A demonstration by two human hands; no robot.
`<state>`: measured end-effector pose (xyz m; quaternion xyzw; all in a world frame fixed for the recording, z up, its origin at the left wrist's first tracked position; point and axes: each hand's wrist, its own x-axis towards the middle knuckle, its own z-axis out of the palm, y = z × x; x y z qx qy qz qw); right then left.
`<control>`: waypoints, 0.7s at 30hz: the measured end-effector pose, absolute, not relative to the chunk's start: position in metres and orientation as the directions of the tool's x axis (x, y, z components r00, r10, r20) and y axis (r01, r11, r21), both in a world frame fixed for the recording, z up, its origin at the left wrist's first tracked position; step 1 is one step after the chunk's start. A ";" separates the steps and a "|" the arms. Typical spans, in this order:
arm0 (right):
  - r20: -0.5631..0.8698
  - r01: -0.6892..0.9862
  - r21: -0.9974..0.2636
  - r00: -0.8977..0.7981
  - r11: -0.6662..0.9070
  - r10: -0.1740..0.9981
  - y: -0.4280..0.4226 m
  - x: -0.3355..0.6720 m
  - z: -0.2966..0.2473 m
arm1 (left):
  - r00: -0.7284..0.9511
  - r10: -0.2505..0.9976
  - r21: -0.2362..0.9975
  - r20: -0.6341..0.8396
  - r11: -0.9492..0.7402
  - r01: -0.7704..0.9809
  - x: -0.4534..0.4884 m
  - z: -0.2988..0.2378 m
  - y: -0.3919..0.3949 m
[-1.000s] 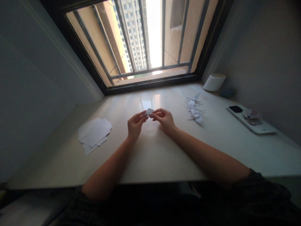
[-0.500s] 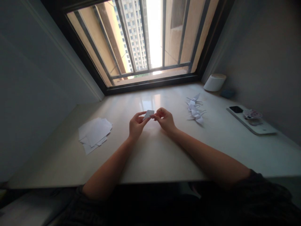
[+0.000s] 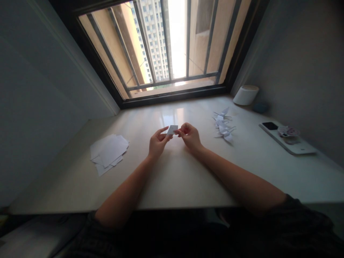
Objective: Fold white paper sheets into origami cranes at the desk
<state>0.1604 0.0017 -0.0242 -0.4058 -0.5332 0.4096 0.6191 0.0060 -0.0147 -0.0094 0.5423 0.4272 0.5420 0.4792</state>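
Observation:
Between my hands is a small folded piece of white paper [image 3: 172,129], pinched at its edges. My left hand [image 3: 159,141] holds its lower left side between thumb and fingers, and my right hand [image 3: 189,137] pinches its right corner. Both hands are raised a little above the pale tabletop [image 3: 172,179]. To the left of my left hand lies a loose pile of white paper sheets [image 3: 110,152]. Several folded paper cranes [image 3: 223,126] sit in a cluster to the right of my right hand.
A barred window [image 3: 172,46] rises behind the tabletop. At the back right stand a white cylindrical container [image 3: 245,95] and a small blue object [image 3: 260,107]. A dark phone [image 3: 270,125] and a round sticker-like item [image 3: 288,131] lie on a white flat board [image 3: 295,146].
My hands have drawn slightly apart and shifted a little right, with the small paper still held between them and turned slightly flatter. The pile and cranes have not moved.

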 end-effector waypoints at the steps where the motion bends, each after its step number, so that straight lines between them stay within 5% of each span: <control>1: 0.336 -0.051 -0.938 0.099 0.342 0.937 0.002 0.161 -0.024 | 0.054 0.982 0.982 0.183 -0.180 -0.057 0.006 -0.009 -0.015; 21: 0.431 0.159 -0.898 0.124 0.411 0.894 -0.001 0.164 -0.019 | 0.123 0.992 0.997 -0.034 0.042 -0.068 0.001 -0.008 -0.015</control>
